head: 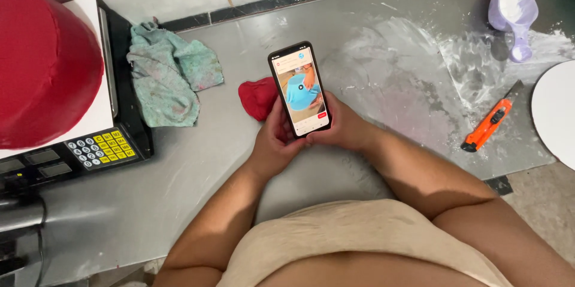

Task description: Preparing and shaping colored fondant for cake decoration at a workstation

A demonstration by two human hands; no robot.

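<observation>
A black smartphone [300,88] with a lit screen is held upright over a flour-dusted steel worktop [383,71]. My left hand [274,137] wraps its left edge, with the thumb resting by the screen's lower part. My right hand [344,128] cups the phone from the right and behind. Just past the left hand lies a small lump of red paste [257,96] on the worktop. Neither hand touches it.
A scale with a yellow keypad [102,143] carries a big red bowl [42,65] at left. A crumpled green cloth [168,80] lies beside it. At right are an orange utility knife [488,124], a lilac scoop of white powder [512,11] and a white round board [557,113].
</observation>
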